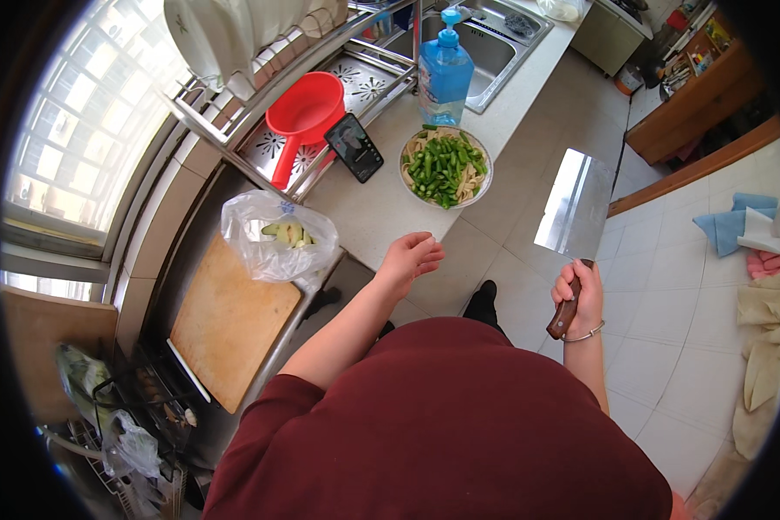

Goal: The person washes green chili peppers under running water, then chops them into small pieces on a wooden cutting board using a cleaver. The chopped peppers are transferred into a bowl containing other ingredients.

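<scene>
My right hand (584, 305) grips the brown wooden handle of a cleaver (575, 205), its broad steel blade pointing up and away from me over the floor. A bracelet circles that wrist. Empty and loosely curled, my left hand (411, 260) hovers beside the counter's front edge. Just beyond it stands a patterned bowl (403, 179) heaped with cut green peppers (445, 162) over pale strips. To the left, a clear plastic bag (247, 227) with pale green vegetable scraps sits at the far end of a wooden cutting board (234, 331).
A phone (355, 148) leans against a metal rack (390, 84) that holds a red dipper (312, 104) and white plates (201, 39). Behind the bowl rises a blue pump bottle (445, 84), near a steel sink (494, 58). Cloths (728, 224) hang at the right.
</scene>
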The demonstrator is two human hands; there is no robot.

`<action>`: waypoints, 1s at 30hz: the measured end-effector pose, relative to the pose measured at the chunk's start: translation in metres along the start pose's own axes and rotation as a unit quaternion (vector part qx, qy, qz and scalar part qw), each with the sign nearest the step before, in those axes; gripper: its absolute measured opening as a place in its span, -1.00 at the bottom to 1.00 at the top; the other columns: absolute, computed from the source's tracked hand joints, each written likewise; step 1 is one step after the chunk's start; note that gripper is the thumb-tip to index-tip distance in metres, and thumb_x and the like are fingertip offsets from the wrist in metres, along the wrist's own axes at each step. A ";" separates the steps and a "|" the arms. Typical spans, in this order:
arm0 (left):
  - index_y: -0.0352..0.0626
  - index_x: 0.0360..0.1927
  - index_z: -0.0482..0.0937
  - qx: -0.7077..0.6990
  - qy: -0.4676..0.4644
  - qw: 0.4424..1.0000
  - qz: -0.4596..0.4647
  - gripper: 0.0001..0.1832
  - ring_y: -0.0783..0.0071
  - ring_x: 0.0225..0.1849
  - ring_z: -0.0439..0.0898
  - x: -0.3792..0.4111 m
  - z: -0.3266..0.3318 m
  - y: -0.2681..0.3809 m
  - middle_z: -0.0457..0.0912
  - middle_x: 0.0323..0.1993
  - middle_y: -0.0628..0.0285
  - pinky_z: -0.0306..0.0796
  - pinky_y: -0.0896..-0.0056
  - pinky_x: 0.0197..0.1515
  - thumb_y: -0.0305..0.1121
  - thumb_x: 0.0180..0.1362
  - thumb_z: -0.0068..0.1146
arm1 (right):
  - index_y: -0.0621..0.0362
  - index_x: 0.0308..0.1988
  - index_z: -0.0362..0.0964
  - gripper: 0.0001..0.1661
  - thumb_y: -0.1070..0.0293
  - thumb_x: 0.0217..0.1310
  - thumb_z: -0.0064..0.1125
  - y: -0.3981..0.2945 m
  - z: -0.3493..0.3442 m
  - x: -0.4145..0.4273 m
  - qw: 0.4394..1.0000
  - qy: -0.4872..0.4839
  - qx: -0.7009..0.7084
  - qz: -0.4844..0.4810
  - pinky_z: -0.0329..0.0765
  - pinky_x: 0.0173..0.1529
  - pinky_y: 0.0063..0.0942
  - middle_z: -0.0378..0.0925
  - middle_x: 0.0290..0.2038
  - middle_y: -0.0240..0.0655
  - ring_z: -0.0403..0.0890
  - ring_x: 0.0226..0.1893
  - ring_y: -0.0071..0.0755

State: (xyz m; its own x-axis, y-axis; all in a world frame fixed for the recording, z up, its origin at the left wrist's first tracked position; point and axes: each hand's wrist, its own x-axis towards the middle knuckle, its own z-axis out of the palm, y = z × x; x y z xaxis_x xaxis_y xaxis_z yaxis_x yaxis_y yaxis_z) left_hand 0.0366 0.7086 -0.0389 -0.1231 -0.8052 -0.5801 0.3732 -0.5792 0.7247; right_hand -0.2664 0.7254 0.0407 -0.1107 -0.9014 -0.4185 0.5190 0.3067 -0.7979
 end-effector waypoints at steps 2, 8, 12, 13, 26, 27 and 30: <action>-0.38 0.23 0.21 -0.097 0.017 0.994 -0.045 -0.48 0.19 0.07 0.55 0.025 0.034 -0.005 0.49 0.07 -0.02 0.50 0.21 0.06 -0.27 0.33 0.02 | 0.08 -0.25 0.15 -0.85 0.36 0.31 -0.02 -0.014 -0.019 0.017 1.000 -0.017 -0.018 -0.013 0.36 -0.63 -0.49 0.35 -0.52 -0.36 0.32 -0.72 -0.53; -0.32 0.12 0.27 -0.349 0.150 0.925 0.016 -0.65 0.11 0.05 0.56 0.124 0.116 -0.030 0.51 0.02 -0.01 0.53 0.13 0.03 -0.33 0.36 -0.08 | 0.13 -0.10 0.19 -0.81 0.38 0.31 -0.05 -0.069 -0.092 0.071 0.997 -0.036 -0.061 0.010 0.37 -0.65 -0.51 0.31 -0.54 -0.36 0.31 -0.74 -0.53; -0.36 0.06 0.29 -0.426 0.242 0.868 0.079 -0.73 0.09 0.04 0.58 0.158 0.130 -0.030 0.54 -0.05 -0.06 0.56 0.13 0.03 -0.45 0.35 -0.22 | 0.12 -0.08 0.19 -0.80 0.38 0.32 -0.07 -0.109 -0.132 0.106 0.995 -0.034 -0.084 0.030 0.36 -0.65 -0.52 0.30 -0.54 -0.37 0.30 -0.73 -0.53; -0.37 0.05 0.30 -0.437 0.259 0.857 0.088 -0.73 0.09 0.05 0.58 0.160 0.134 -0.027 0.54 -0.06 -0.06 0.56 0.13 0.03 -0.47 0.34 -0.24 | 0.12 -0.08 0.20 -0.80 0.38 0.32 -0.07 -0.118 -0.140 0.115 0.995 -0.028 -0.085 0.035 0.36 -0.65 -0.53 0.30 -0.54 -0.37 0.30 -0.73 -0.53; -0.34 0.15 0.30 -0.225 0.246 0.943 -0.006 -0.57 0.07 -0.10 0.65 0.109 0.188 0.000 0.55 -0.03 -0.07 0.66 0.22 -0.17 -0.55 0.16 -0.19 | 0.08 -0.18 0.19 -0.88 0.37 0.31 -0.05 -0.192 -0.161 0.256 0.993 -0.081 -0.085 0.032 0.36 -0.64 -0.53 0.32 -0.52 -0.38 0.31 -0.72 -0.54; -0.35 0.14 0.31 -0.211 0.233 0.949 -0.019 -0.57 0.07 -0.11 0.65 0.117 0.198 0.005 0.56 -0.04 -0.06 0.67 0.23 -0.18 -0.54 0.16 -0.19 | 0.08 -0.19 0.19 -0.88 0.37 0.31 -0.05 -0.200 -0.161 0.269 0.993 -0.077 -0.085 0.029 0.36 -0.64 -0.53 0.33 -0.52 -0.38 0.31 -0.72 -0.54; -0.35 0.12 0.34 -0.138 0.203 0.968 -0.046 -0.58 0.10 -0.21 0.67 0.161 0.230 0.030 0.59 -0.10 -0.06 0.68 0.26 -0.24 -0.51 0.16 -0.15 | 0.10 -0.18 0.18 -0.86 0.39 0.31 -0.05 -0.221 -0.169 0.324 0.993 -0.092 -0.075 0.016 0.38 -0.64 -0.50 0.33 -0.53 -0.34 0.33 -0.73 -0.51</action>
State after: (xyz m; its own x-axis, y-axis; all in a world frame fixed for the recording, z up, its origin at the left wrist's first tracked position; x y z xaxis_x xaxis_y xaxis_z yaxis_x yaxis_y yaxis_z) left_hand -0.1838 0.5327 -0.0249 0.1824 -0.6034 -0.7763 0.6157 -0.5455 0.5687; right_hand -0.5604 0.4169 0.0081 0.0674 -0.9266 -0.3700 0.3856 0.3662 -0.8469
